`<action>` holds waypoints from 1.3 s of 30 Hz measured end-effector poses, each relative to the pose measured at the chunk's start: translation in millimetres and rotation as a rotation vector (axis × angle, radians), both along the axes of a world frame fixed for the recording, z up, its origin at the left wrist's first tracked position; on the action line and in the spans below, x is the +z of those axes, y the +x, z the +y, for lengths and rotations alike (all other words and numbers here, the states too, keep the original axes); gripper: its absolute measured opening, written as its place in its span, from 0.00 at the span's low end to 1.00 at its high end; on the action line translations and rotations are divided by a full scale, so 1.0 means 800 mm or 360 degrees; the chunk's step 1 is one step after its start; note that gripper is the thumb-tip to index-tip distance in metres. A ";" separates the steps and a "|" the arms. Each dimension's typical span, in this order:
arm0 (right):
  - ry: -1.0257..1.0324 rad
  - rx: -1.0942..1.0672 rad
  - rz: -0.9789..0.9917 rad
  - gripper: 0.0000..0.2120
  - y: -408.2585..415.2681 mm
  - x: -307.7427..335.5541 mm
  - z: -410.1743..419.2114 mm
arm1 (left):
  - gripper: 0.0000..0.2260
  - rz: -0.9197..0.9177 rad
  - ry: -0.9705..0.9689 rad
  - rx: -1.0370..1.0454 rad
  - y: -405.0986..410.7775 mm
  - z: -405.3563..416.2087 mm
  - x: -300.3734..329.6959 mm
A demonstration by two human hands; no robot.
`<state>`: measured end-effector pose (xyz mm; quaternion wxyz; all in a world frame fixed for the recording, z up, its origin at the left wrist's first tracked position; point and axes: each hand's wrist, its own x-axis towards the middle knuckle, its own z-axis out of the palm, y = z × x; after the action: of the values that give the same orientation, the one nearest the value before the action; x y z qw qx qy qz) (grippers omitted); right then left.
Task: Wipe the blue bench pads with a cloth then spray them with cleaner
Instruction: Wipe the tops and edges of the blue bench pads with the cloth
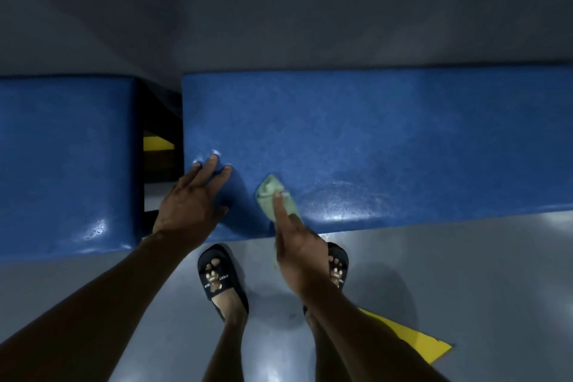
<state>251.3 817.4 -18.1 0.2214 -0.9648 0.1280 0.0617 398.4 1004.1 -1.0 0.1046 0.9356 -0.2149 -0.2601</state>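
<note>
Two blue bench pads lie side by side with a dark gap between them: a long pad point(387, 133) on the right and a shorter pad point(62, 158) on the left. My left hand point(192, 198) rests flat on the long pad's near left corner, fingers spread and straight. My right hand point(294, 245) holds a pale green cloth point(271, 192) against the long pad near its front edge, index finger stretched out on top of the cloth. No spray bottle is in view.
The bench frame shows in the gap, with a yellow part point(156, 141) low inside it. My feet in black slides point(221, 276) stand on the grey floor just in front of the pad. A yellow floor marking point(409, 338) lies at lower right. A grey wall rises behind.
</note>
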 end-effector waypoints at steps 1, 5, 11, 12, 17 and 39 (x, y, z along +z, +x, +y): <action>-0.0122 0.0220 -0.0035 0.34 0.002 -0.004 -0.017 | 0.37 0.0007 -0.0010 0.0009 0.001 0.001 -0.001; -0.0392 0.0313 -0.0003 0.31 0.007 0.017 -0.132 | 0.38 0.0009 -0.0030 0.0005 0.002 0.002 -0.002; -0.0261 -0.1010 0.0339 0.31 0.012 0.026 -0.187 | 0.38 -0.0020 -0.0031 -0.0052 0.006 0.007 -0.003; -0.0193 -0.1159 0.0313 0.33 0.017 0.021 -0.157 | 0.38 -0.0021 -0.0025 -0.0055 0.006 0.008 -0.004; 0.0246 -0.0663 0.0127 0.32 0.011 0.008 0.044 | 0.38 -0.0021 -0.0018 -0.0069 0.007 0.010 -0.006; -0.0081 -0.0086 0.0098 0.38 0.065 0.010 0.064 | 0.39 0.0084 -0.0021 -0.0281 0.022 0.018 0.005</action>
<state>303.2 868.5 -10.4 0.1944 -0.9639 0.1621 0.0822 416.1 1018.9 3.1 0.0932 0.9050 -0.2955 -0.2915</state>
